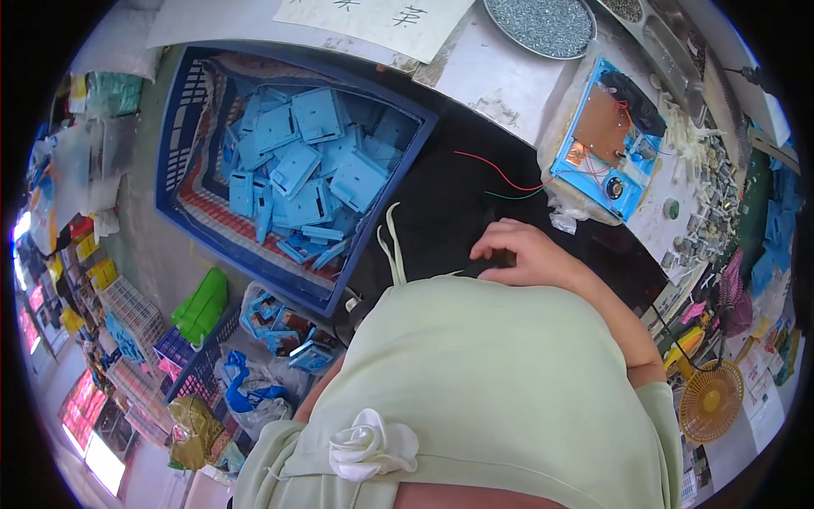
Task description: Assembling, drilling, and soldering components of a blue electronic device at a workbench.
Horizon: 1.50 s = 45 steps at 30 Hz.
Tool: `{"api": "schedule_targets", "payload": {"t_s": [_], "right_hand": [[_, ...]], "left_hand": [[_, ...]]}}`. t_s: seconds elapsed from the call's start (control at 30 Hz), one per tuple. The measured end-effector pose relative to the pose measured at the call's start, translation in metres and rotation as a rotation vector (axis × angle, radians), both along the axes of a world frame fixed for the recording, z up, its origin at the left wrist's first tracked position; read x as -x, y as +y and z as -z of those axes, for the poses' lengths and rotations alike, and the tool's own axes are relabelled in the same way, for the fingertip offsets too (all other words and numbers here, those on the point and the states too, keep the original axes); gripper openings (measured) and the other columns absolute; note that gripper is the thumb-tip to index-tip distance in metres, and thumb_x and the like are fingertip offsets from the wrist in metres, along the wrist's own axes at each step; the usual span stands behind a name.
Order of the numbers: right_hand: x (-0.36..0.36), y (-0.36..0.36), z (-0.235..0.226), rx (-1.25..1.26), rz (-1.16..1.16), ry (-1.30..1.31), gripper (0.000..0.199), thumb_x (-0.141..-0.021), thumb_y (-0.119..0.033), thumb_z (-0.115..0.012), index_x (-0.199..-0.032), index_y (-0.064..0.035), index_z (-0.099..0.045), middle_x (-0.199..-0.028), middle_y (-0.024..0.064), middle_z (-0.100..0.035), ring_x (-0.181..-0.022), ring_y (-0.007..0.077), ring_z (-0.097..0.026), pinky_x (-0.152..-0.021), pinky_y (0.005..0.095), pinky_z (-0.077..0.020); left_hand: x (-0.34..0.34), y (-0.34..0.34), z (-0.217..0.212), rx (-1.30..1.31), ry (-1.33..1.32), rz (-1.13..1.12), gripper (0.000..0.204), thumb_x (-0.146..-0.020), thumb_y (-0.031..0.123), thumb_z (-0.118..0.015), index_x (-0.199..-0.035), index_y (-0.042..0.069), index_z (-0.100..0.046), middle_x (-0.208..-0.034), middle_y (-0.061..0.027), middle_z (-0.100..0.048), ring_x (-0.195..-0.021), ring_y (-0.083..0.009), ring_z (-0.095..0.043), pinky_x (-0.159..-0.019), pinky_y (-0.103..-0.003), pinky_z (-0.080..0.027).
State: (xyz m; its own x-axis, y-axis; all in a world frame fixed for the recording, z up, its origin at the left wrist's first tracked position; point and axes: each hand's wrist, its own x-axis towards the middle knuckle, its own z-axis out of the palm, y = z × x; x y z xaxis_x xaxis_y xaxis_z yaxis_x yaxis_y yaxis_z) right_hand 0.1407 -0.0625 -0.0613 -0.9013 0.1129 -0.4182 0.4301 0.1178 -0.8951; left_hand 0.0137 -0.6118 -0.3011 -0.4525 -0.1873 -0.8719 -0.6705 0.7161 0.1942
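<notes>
My right hand (530, 259) is in front of my body, over a dark area below the worktable edge. Its fingers are loosely curled, with a dark gap between them and the thumb, and I see nothing held there. Beyond it on the table lies a blue plastic casing (626, 206) with a brown board (600, 127), a round part and thin wires. A red wire (496, 171) and a green one trail from it over the table edge toward my hand. My left hand is out of view; only a bit of that arm shows beside my pale green top.
A blue crate (404, 174) full of blue plastic casings (292, 165) stands on the left. Near it are a clear bag of blue parts (275, 318) and a green bag (202, 305). A round dish of small metal pieces (543, 25) and scattered small parts (704, 225) occupy the table.
</notes>
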Motion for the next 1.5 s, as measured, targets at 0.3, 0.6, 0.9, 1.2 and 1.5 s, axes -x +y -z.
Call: {"api": "schedule_targets", "payload": {"t_s": [0.3, 0.6, 0.9, 1.2, 1.5], "right_hand": [[-0.070, 0.017, -0.005, -0.085, -0.086, -0.092, 0.023, -0.086, -0.021, -0.072, -0.087, -0.0007, -0.060, -0.077, 0.0191, -0.056, -0.073, 0.0367, -0.058, -0.066, 0.0431, -0.0471], [-0.138, -0.019, -0.081, 0.118, 0.350, -0.447, 0.022, -0.083, -0.015, -0.071, -0.100, -0.0003, -0.070, -0.088, 0.0106, -0.075, -0.079, 0.0120, -0.062, -0.072, 0.0339, -0.0517], [-0.243, -0.085, -0.046, 0.089, 0.362, -0.738, 0.025, -0.082, -0.019, -0.072, -0.099, -0.0009, -0.071, -0.088, 0.0133, -0.075, -0.080, 0.0176, -0.066, -0.072, 0.0352, -0.0529], [-0.320, -0.133, 0.072, 0.043, 0.063, -0.884, 0.029, -0.080, -0.023, -0.072, -0.099, -0.0014, -0.073, -0.088, 0.0160, -0.075, -0.081, 0.0232, -0.071, -0.072, 0.0365, -0.0540], [-0.226, -0.024, 0.032, -0.149, 0.159, -0.609, 0.029, -0.076, -0.030, -0.074, -0.091, -0.0053, -0.076, -0.079, 0.0166, -0.072, -0.073, 0.0328, -0.070, -0.067, 0.0399, -0.0538]], "left_hand": [[0.083, 0.033, -0.049, -0.278, -0.305, 0.555, 0.028, -0.097, 0.032, -0.064, -0.109, 0.007, -0.060, -0.101, -0.0055, -0.060, -0.089, -0.0180, -0.061, -0.083, -0.031, -0.050], [0.257, 0.275, -0.150, -0.516, -0.595, 1.187, 0.024, -0.098, 0.029, -0.062, -0.097, 0.005, -0.065, -0.088, -0.0022, -0.060, -0.083, -0.0119, -0.057, -0.076, -0.029, -0.046], [0.217, 0.549, -0.261, -0.792, -0.464, 1.649, 0.033, -0.102, 0.028, -0.050, -0.077, 0.007, -0.051, -0.065, -0.0033, -0.056, -0.058, -0.0151, -0.063, -0.054, -0.030, -0.051], [0.190, 0.526, -0.172, -0.267, -0.295, 1.762, 0.049, -0.101, 0.053, -0.054, -0.109, 0.006, -0.065, -0.094, -0.0049, -0.064, -0.087, -0.0140, -0.061, -0.072, -0.031, -0.053], [0.176, 0.503, -0.211, -0.266, -0.388, 1.654, 0.051, -0.101, 0.051, -0.055, -0.122, 0.006, -0.063, -0.102, -0.0060, -0.067, -0.090, -0.0203, -0.064, -0.076, -0.036, -0.056]]}}
